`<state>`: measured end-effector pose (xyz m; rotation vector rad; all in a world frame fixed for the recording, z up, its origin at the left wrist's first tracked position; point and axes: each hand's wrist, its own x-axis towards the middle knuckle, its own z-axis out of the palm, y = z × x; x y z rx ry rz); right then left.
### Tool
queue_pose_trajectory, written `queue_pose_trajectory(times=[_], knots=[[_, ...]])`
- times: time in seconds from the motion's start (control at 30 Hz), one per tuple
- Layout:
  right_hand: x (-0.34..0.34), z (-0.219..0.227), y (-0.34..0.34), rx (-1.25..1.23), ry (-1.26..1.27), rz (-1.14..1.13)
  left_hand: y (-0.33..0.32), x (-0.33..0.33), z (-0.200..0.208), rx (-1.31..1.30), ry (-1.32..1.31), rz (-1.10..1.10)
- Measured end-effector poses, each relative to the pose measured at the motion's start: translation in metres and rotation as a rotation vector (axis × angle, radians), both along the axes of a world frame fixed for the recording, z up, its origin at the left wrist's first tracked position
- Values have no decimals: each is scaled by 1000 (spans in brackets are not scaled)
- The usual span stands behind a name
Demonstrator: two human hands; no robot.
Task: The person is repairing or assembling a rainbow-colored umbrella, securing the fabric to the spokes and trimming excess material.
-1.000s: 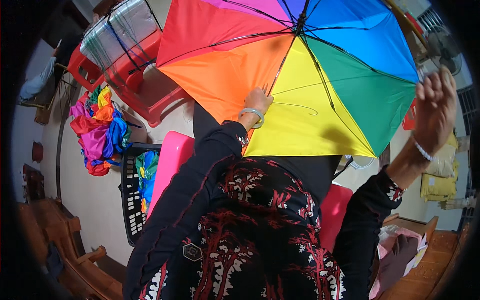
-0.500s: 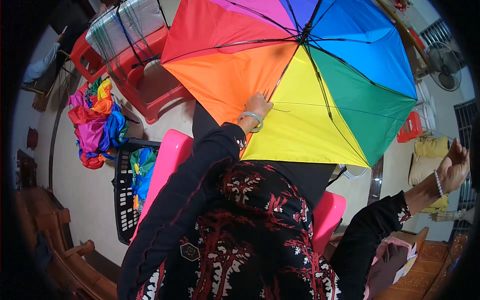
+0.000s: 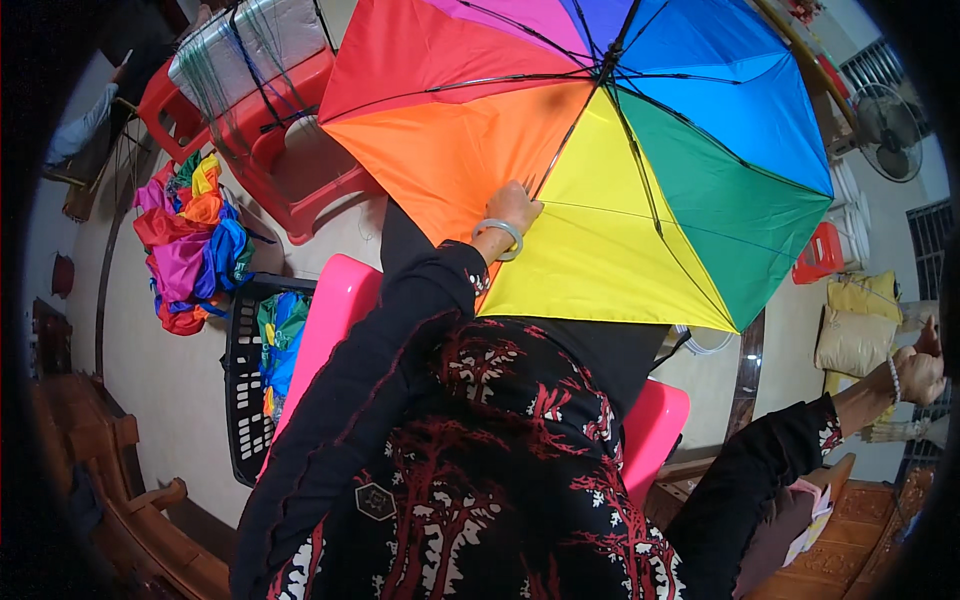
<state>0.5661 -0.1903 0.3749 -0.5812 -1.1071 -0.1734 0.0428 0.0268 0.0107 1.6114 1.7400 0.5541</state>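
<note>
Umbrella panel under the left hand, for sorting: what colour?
Orange panel, beside the yellow one, under the left hand; head view.

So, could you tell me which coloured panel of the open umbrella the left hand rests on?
The orange panel; the left hand lies at its seam with yellow.

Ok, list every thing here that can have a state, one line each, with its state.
Rainbow umbrella: open, canopy spread, ribs showing.
Left hand: resting on the canopy at the orange and yellow panels, grip hidden.
Right hand: off to the side, clear of the umbrella, fingers curled.
Pile of coloured fabric: crumpled on the floor.
Black basket: holding folded coloured fabric.
Red stool: standing upright.
</note>
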Motion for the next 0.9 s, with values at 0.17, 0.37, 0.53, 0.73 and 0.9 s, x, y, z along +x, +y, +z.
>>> queue_pose_trajectory(times=[0.17, 0.37, 0.53, 0.73, 0.9], knots=[[0, 3, 6, 111, 70, -221, 0, -2, -1, 3, -1, 1], [-3, 8, 9, 250, 155, -489, 2, -2, -5, -1, -25, -6], [17, 9, 4, 302, 124, -512, 0, -4, -5, -13, -28, -38], [-8, 3, 10, 257, 178, -540, -5, -8, -5, -20, -126, -27], [-8, -8, 19, 216, 82, -279, -5, -4, -6, -15, -108, -31]])
